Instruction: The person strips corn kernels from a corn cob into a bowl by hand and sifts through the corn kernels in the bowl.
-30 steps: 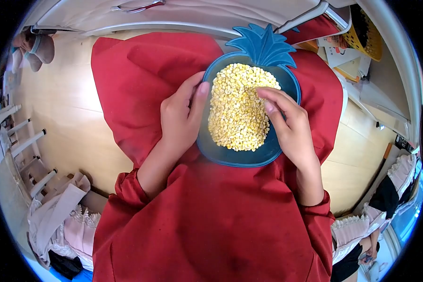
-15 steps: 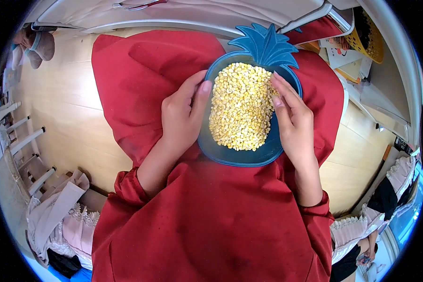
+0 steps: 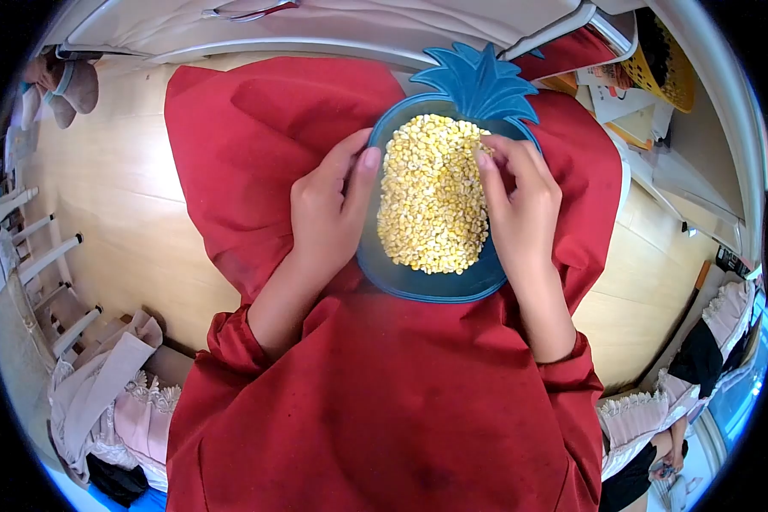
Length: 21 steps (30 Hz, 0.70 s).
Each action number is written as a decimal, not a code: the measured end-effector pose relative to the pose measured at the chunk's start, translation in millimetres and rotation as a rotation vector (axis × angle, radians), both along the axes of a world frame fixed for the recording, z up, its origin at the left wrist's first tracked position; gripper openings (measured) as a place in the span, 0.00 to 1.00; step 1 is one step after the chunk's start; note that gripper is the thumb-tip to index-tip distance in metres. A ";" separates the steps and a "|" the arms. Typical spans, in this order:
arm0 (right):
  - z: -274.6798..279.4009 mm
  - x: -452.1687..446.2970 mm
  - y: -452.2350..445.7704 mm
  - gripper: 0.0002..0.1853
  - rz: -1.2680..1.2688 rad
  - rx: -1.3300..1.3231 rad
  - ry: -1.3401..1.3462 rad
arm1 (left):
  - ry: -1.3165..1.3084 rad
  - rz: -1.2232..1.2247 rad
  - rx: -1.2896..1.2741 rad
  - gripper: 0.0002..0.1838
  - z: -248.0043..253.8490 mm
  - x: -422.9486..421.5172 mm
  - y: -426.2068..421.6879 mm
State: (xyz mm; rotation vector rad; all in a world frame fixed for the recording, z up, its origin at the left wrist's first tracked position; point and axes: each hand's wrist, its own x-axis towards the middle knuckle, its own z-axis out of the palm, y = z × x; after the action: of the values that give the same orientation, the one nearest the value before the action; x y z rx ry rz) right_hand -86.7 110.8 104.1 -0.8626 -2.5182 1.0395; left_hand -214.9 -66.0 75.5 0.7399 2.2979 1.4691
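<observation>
A dark blue pineapple-shaped tray (image 3: 410, 286) rests on the lap, over red cloth, with its leafy top pointing away from me. Yellow corn kernels (image 3: 431, 200) are heaped in its middle. My left hand (image 3: 328, 205) is closed on the tray's left rim, thumb on top and the other fingers partly hidden. Above the right side of the heap, my right hand (image 3: 525, 196) has thumb and index finger drawn together in a pinch at the kernels. The kernels at its fingertips are small and partly covered.
A pale table or drawer edge (image 3: 333, 53) runs just beyond the tray. Shelving at the right holds a yellow basket (image 3: 678, 77) and papers (image 3: 619, 107). White chair legs (image 3: 51, 256) stand at the left, and another person's hand (image 3: 670, 461) shows at the lower right.
My right hand has moved left and in over the heap, its fingers going from lying along the edge to a pinch. The tray has shifted very slightly left; my left hand stays on it.
</observation>
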 end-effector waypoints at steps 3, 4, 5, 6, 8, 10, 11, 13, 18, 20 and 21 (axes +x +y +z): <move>-14.5 -15.9 0.6 0.09 -0.036 0.056 0.071 | -0.001 0.002 0.010 0.15 -1.6 -0.2 0.2; -15.6 -20.2 -0.5 0.09 -0.042 0.080 0.070 | -0.018 0.003 0.013 0.15 -2.7 0.3 -0.3; -16.5 -24.4 -1.6 0.09 -0.047 0.103 0.068 | -0.035 0.005 0.016 0.15 -3.0 0.3 -0.6; -17.6 -27.9 -1.6 0.08 -0.051 0.127 0.067 | -0.036 0.006 0.014 0.15 -1.3 0.2 0.0; -22.2 -31.5 -0.3 0.08 -0.029 0.202 0.066 | -0.042 0.008 0.010 0.15 2.9 0.3 1.5; -24.6 -32.7 1.1 0.07 -0.003 0.221 0.038 | -0.041 0.008 0.004 0.15 2.9 0.0 1.1; -25.5 -33.2 1.8 0.07 -0.004 0.225 0.043 | -0.042 0.008 0.002 0.15 2.6 0.0 0.9; -26.8 -34.2 2.9 0.06 -0.007 0.231 0.055 | -0.033 0.005 -0.003 0.15 2.9 0.1 0.8; -27.4 -33.7 4.5 0.06 -0.051 0.180 0.065 | -0.053 -0.005 0.001 0.16 3.4 0.1 0.8; -27.0 -32.3 4.8 0.06 -0.071 0.123 0.081 | -0.075 -0.021 -0.050 0.16 7.2 -0.4 -0.7; -27.1 -31.6 5.1 0.05 -0.084 0.085 0.091 | -0.058 -0.015 -0.033 0.16 6.5 -0.4 -0.3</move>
State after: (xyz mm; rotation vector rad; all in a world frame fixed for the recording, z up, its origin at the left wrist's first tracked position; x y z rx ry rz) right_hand -118.2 115.9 77.0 -0.8682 -2.4101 0.9176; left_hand -215.4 -66.4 82.0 0.6941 2.2632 1.4236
